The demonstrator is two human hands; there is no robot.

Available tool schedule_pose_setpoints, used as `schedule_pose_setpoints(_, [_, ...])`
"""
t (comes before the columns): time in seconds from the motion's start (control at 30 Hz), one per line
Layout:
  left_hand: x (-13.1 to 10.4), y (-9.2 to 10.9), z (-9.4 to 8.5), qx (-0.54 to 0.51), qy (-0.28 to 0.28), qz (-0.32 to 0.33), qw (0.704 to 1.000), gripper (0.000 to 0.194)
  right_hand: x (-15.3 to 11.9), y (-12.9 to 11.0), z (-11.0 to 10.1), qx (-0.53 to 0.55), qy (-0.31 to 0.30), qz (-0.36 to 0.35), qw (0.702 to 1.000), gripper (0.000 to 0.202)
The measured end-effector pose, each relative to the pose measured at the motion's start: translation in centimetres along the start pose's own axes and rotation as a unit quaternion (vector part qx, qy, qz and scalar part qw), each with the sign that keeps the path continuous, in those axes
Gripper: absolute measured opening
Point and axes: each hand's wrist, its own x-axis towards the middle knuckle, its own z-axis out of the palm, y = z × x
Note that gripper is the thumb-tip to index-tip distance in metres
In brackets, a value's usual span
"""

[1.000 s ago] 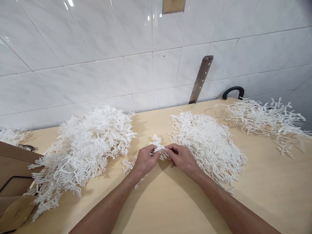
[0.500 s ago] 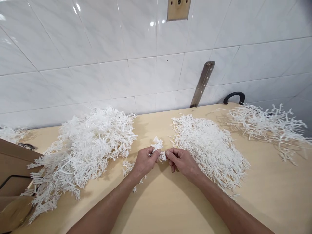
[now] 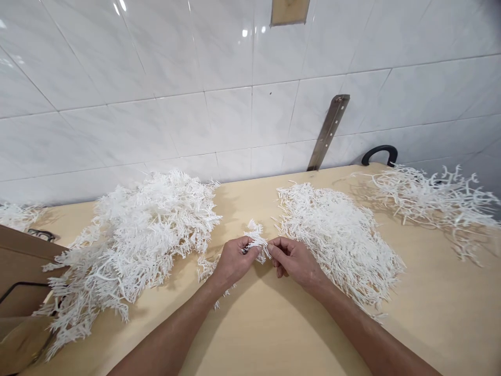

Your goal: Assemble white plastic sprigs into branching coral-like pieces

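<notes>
A small white branching sprig (image 3: 256,234), plastic by its look, is pinched between the thumb and fingers of my left hand (image 3: 234,261). My right hand (image 3: 295,261) is closed, its thumb and forefinger pinching the sprig's right edge; exactly what lies between those tips is too small to tell. On the left rises a big heap of bushy white sprigs (image 3: 156,224). To the right, close by my right hand, lies a flatter pile of short white pieces (image 3: 340,240). A few loose sprigs (image 3: 205,269) lie partly hidden behind my left forearm.
Long bare white stems (image 3: 426,196) lie at the far right beside a black curved handle (image 3: 379,151). A metal strip (image 3: 329,133) leans on the tiled wall (image 3: 227,120). A cardboard box (image 3: 23,256) stands at the left on the wooden table (image 3: 258,334).
The view has tipped slightly downward. Both hands stay nearly in place; the sprig has shifted a little, with more of its fronds showing between the fingertips.
</notes>
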Motion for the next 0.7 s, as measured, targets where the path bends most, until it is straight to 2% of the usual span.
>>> schedule_pose_setpoints(0.17, [-0.1,-0.3,0.2,0.016,0.004,0.006,1.000,0.023,-0.1,0.0,0.3,-0.048,0.033,-0.004,0.998,0.027])
schedule_pose_setpoints(0.27, [-0.1,-0.2,0.0,0.023,-0.016,0.010,1.000,0.025,-0.2,-0.1,0.5,-0.105,0.060,-0.045,0.992,0.022])
schedule_pose_setpoints(0.33, [0.0,0.0,-0.1,0.031,-0.045,0.012,0.998,0.026,-0.2,-0.2,0.6,-0.179,0.090,-0.107,0.974,0.017])
schedule_pose_setpoints(0.47, [0.1,0.2,-0.1,0.082,-0.073,0.024,0.994,0.029,-0.2,-0.1,0.9,-0.302,0.140,-0.223,0.916,0.013])
schedule_pose_setpoints(0.6, [0.4,0.0,0.0,0.092,-0.058,0.043,0.993,0.025,0.2,0.3,1.7,-0.339,0.181,-0.243,0.891,0.015])
schedule_pose_setpoints(0.7, [0.6,-0.2,0.2,0.064,-0.044,0.045,0.996,0.024,0.4,0.3,2.3,-0.336,0.195,-0.238,0.890,0.014])
